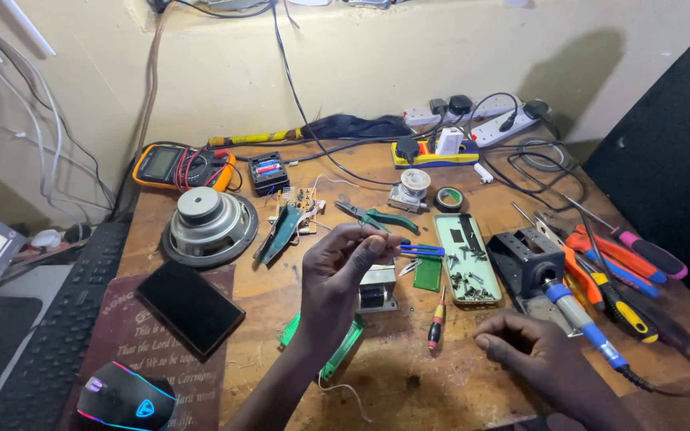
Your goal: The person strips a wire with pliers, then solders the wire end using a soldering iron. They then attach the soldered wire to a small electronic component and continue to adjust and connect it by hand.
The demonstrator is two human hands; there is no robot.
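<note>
- Cluttered wooden tabletop against a pale wall, with cables hanging down and power strips along the far edge.
- My left hand is raised over the middle of the tabletop, thumb and forefinger pinched shut on blue tweezers, whose tips point right, toward the pale green tray of small dark screws and parts.
- I cannot make out whether the tweezer tips carry anything; they are too small to tell.
- My right hand lies on the near right of the tabletop, fingers loosely curled and holding nothing, just beside the blue-handled soldering iron that sits in its black stand.
- As I judge it, the step in hand is picking a small part with the tweezers, between tray and work.
- A next move would call for a steady pinch and a slow approach, since the parts are tiny and lie close together.
- Below the left hand sit a small transformer and a green circuit board strip; a small red-and-black screwdriver lies just right of them.
- Farther left are a loudspeaker, a yellow multimeter and a black phone; green-handled pliers lie beyond the hand, and orange-handled screwdrivers at far right.
</note>
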